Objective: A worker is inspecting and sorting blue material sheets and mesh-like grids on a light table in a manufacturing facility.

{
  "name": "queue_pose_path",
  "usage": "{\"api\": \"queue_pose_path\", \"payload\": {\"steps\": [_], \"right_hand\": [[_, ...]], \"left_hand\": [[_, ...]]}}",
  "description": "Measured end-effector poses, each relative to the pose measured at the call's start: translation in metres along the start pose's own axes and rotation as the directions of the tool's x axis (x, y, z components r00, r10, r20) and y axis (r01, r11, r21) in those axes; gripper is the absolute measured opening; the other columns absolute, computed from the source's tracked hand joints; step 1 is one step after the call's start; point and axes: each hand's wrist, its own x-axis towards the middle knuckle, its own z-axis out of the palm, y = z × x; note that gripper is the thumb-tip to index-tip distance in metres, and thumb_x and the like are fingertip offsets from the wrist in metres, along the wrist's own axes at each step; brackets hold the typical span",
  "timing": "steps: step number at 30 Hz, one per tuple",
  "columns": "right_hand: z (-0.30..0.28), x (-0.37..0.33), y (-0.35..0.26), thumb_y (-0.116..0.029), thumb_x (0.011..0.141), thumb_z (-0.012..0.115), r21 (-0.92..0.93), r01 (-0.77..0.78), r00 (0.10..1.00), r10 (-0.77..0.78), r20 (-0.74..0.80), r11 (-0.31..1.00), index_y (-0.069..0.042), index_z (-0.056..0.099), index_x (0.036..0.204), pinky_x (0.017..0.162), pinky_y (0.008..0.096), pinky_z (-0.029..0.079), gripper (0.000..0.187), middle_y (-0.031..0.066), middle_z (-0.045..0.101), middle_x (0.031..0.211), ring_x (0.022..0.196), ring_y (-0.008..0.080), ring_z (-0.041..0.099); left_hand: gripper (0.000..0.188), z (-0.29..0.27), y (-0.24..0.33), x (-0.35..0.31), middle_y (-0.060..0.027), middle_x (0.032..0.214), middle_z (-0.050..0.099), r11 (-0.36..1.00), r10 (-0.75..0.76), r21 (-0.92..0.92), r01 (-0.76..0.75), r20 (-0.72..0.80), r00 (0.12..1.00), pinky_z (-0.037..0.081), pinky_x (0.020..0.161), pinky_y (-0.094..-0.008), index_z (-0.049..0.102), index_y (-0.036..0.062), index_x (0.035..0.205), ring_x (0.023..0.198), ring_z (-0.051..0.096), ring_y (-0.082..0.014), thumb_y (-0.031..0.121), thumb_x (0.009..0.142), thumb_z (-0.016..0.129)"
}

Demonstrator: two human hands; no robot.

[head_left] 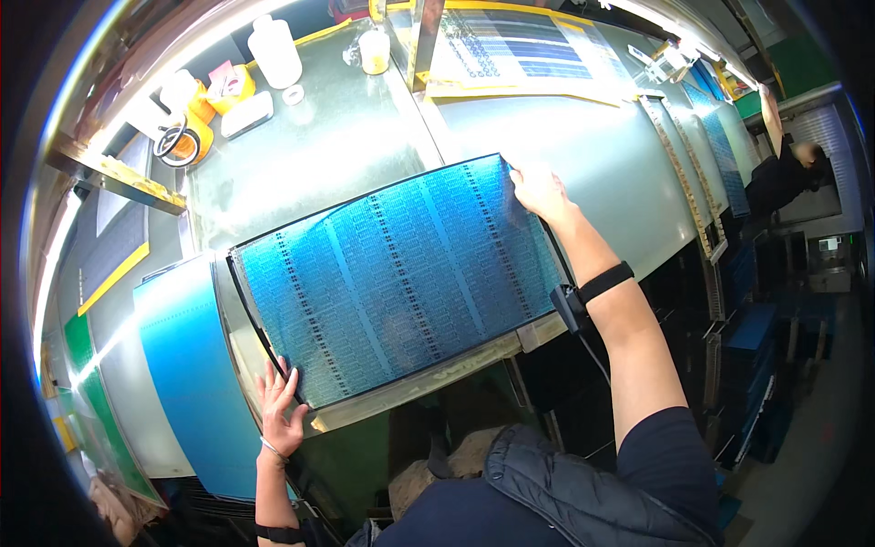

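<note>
A large blue circuit board panel [415, 273], covered in small repeated patterns and edged in dark trim, lies tilted across the bench in front of me. My right hand [544, 193] is closed on its far right corner, with the fingertips partly hidden. Against the dark left edge, close to the near left corner, my left hand [281, 415] rests with its fingers stretched and the thumb apart. A black wrist strap [608, 280] with a cord circles my right wrist.
Left of the panel lies a plain blue sheet [187, 365]. White bottles [274, 53] and orange tape rolls [190, 141] stand at the back left of the bench [319, 173]. Printed sheets [529, 55] lie at the back. Another person [788, 187] works at the far right.
</note>
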Motion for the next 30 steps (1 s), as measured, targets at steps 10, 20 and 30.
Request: {"api": "queue_pose_path", "payload": {"steps": [10,20,30], "right_hand": [[-0.003,0.003,-0.006,-0.024,0.087,0.045,-0.084,-0.129,0.972,0.143,0.187,0.988,-0.023,0.046,0.132,0.092,0.0422,0.041,0.045,0.0185,0.056,0.115,0.102,0.0327,0.054],[0.049,-0.015,-0.015,-0.025,0.086,0.047,-0.200,0.071,0.944,-0.130,-0.303,0.977,-0.003,0.046,0.127,0.100,0.0431,0.032,0.047,0.0122,0.042,0.132,0.116,0.0335,0.040],[0.040,-0.021,-0.004,-0.033,0.086,0.052,-0.065,0.110,0.942,-0.124,-0.312,0.992,-0.010,0.048,0.130,0.103,0.0405,0.028,0.050,0.0056,0.043,0.134,0.119,0.0279,0.037]], "left_hand": [[0.071,0.000,-0.001,-0.003,-0.0150,0.147,0.024,1.000,-0.026,-0.006,0.026,0.025,0.999,0.005,0.111,-0.0472,0.042,0.0084,0.134,0.139,0.013,-0.0337,-0.003,0.067,0.062],[0.062,0.021,0.051,0.052,-0.0173,0.144,0.028,0.891,0.205,0.388,-0.234,0.116,0.972,0.020,0.109,-0.0484,0.036,0.0032,0.135,0.134,0.028,-0.0313,0.002,0.075,0.050],[0.047,0.002,-0.025,0.166,-0.0209,0.135,0.039,0.855,0.123,0.492,0.165,-0.500,0.857,0.028,0.106,-0.0402,0.039,-0.0025,0.131,0.125,0.037,-0.0332,0.025,0.093,0.042]]}}
